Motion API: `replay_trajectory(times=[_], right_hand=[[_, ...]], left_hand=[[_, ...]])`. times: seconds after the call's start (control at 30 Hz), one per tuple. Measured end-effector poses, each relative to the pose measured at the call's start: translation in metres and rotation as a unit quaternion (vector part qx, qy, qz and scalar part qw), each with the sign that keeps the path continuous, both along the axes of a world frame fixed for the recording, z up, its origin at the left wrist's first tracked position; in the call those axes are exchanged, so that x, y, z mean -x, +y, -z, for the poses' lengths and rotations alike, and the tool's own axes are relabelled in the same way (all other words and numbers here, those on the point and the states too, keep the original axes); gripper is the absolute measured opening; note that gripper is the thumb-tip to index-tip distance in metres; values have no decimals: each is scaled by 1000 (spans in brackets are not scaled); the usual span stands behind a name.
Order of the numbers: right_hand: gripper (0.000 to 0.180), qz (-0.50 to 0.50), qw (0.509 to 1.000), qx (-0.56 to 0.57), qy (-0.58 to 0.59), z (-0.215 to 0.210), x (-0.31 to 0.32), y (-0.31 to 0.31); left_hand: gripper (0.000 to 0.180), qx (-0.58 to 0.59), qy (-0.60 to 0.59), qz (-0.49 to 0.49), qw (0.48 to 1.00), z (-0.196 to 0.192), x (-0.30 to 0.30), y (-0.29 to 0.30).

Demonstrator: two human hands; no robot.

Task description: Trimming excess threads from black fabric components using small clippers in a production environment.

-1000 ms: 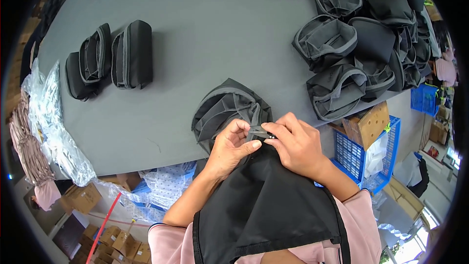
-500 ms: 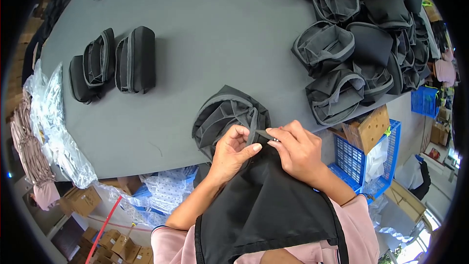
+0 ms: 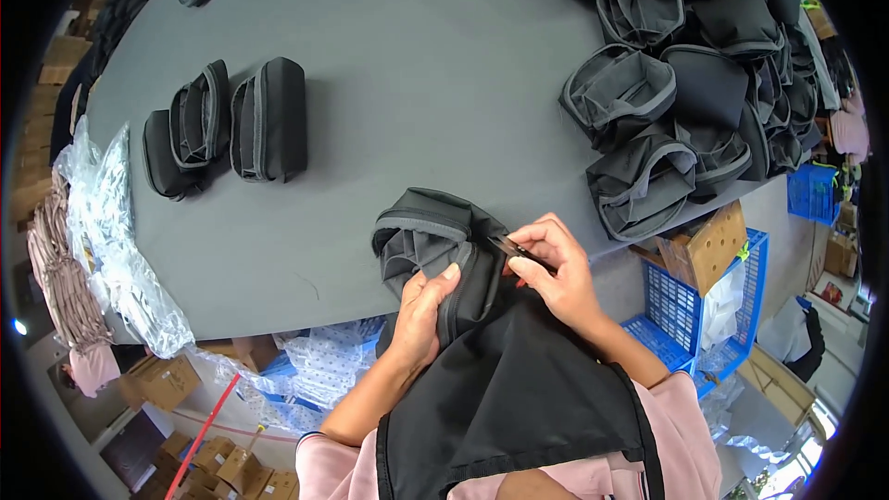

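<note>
A black zippered pouch with grey zip edging and inner dividers rests open at the table's near edge. My left hand is closed on its near side, thumb pressed along the zip edge. My right hand grips a small dark pointed tool that looks like thread snips. Its tip is close beside the pouch's right side; whether it touches cannot be made out. A bit of red shows under my right fingers. Below my hands hangs the black apron I wear.
Several similar pouches are heaped on the table's right side. Three pouches stand at left on the grey table. Clear plastic bags drape over the left edge. A blue crate holding a perforated board stands at right, below table height.
My left hand has shifted its grip down the pouch, which is turned to show its zipped side. My right hand has drawn slightly lower, with more of the dark tool showing.
</note>
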State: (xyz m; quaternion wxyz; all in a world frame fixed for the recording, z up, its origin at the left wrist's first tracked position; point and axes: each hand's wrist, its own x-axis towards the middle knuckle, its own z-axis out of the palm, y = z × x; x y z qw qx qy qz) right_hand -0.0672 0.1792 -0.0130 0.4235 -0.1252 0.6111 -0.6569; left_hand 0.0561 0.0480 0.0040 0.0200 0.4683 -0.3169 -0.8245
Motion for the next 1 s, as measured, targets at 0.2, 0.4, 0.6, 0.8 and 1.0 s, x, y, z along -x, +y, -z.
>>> replay_trajectory(times=[0.2,0.4,0.6,0.8,1.0], right_hand=[[20,-65,958,-98,261,-20,10,3],[21,-79,940,-103,317,-20,8,-2],[20,-72,949,-96,293,-23,4,-4],[20,-78,872,-115,470,-23,6,-3],[16,-90,923,-116,356,-38,24,-6]], left_hand=[[29,-42,21,-13,999,3,-1,-1],[25,-90,94,-16,991,7,-3,-3],[27,-62,108,10,992,5,1,2],[25,-43,112,34,992,10,4,6],[22,-22,120,38,992,14,11,0]])
